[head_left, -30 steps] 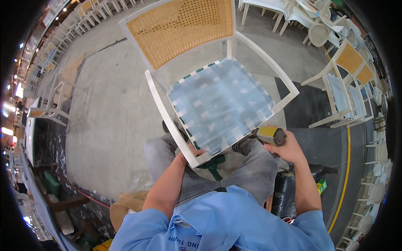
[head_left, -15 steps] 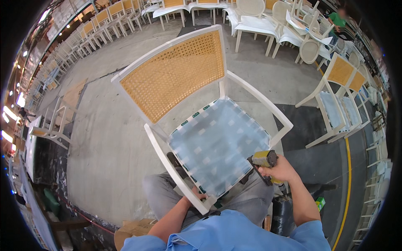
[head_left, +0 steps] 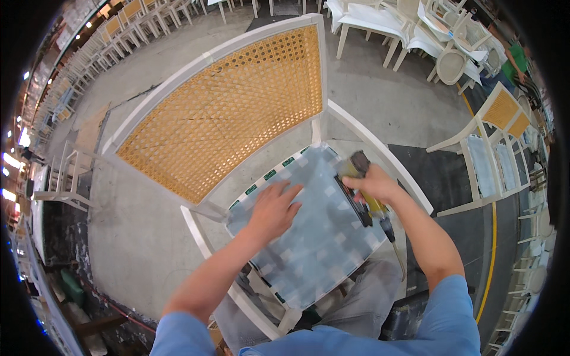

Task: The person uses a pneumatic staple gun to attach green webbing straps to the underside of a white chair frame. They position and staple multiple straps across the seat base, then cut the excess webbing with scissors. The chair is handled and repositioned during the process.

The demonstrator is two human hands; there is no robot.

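In front of me stands a cream-framed armchair [head_left: 202,237] with a woven cane back [head_left: 237,107]. Pale blue fabric with a whitish checked pattern covers its seat [head_left: 314,249], and dark green patches show along the seat's edges. Over the left part of the seat is my left hand [head_left: 273,210], slightly blurred, empty, its fingers spread. My right hand [head_left: 380,184] is wrapped round the grip of a yellow-and-black air staple gun [head_left: 357,204]. The gun is over the seat's right part, with a hose hanging from its handle; whether it touches the fabric I cannot tell.
More cane-back chairs [head_left: 499,113] stand at the right beside a yellow floor line [head_left: 494,255]. Stacked round-back chairs [head_left: 451,65] are at the far right, near a person in green [head_left: 515,62]. Rows of chairs line the far left; a lone chair frame [head_left: 65,178] stands left.
My left hand has left the chair's front corner and moved up over the seat, opening. The staple gun has gone from the seat's front right edge farther in. The chair appears larger and turned slightly.
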